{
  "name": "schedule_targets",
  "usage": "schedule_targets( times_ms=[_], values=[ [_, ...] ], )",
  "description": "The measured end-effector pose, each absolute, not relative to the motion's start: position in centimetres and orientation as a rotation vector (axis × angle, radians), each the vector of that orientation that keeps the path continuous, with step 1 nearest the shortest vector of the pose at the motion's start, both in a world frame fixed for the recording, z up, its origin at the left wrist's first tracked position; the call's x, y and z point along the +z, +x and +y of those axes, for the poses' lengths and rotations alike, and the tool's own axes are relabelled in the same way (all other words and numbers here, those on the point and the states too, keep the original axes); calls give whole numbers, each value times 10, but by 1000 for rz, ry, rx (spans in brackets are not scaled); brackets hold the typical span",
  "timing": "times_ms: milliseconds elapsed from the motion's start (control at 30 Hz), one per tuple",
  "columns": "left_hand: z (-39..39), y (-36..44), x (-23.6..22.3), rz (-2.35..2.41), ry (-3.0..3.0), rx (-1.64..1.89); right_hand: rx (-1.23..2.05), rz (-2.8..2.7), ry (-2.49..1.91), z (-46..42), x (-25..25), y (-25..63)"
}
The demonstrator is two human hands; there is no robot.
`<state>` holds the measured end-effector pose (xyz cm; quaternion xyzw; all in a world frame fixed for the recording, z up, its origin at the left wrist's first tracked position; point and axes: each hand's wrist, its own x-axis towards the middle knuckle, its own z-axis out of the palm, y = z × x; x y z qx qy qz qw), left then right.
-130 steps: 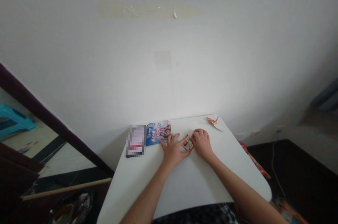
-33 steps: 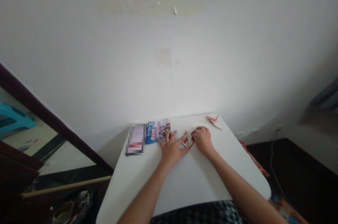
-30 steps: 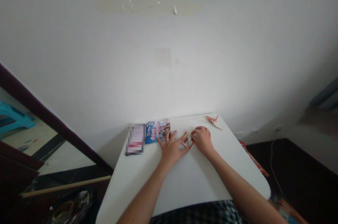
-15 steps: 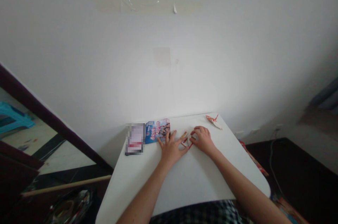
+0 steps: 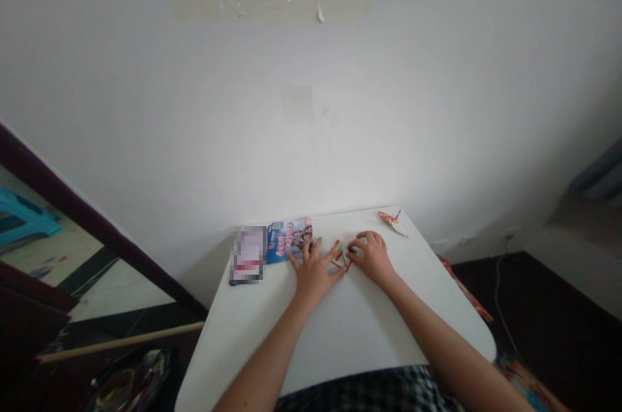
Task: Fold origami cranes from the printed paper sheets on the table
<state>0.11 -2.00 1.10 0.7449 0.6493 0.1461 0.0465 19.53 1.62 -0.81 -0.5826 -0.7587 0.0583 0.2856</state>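
Note:
A small piece of folded paper [image 5: 336, 262], red, white and yellow, lies on the white table between my hands. My left hand [image 5: 313, 273] is spread out flat, its thumb and forefinger touching the paper's left and near edges. Its other fingers reach the lower right corner of a blue printed booklet [image 5: 280, 245]. At the paper's right end, my right hand [image 5: 372, 255] is closed with bent fingers pinching the edge; a small dark patch shows by its fingertips. The fingers hide part of the folds.
A red and white folded paper crane [image 5: 392, 222] rests at the table's back right corner. On the left lies a pixelated phone-like object [image 5: 249, 255] beside the booklet. The white table [image 5: 354, 334] meets the wall behind. A wooden stick [image 5: 121, 341] and a black bag [image 5: 129, 379] are lower left.
My fingers have shifted very slightly at the folded paper, and a dark patch now shows by my right fingertips. The camera view has moved a little; the other things stay put.

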Motion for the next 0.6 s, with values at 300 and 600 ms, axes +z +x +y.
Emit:
schedule_targets(
  times_ms=[300, 600],
  values=[
    [-15, -7, 11, 1913, 2256, 363, 151, -2030, -1586, 14, -8, 196],
    [-14, -7, 6, 1922, 2299, 395, 150, -2080, -1516, 18, -14, 199]
  ],
)
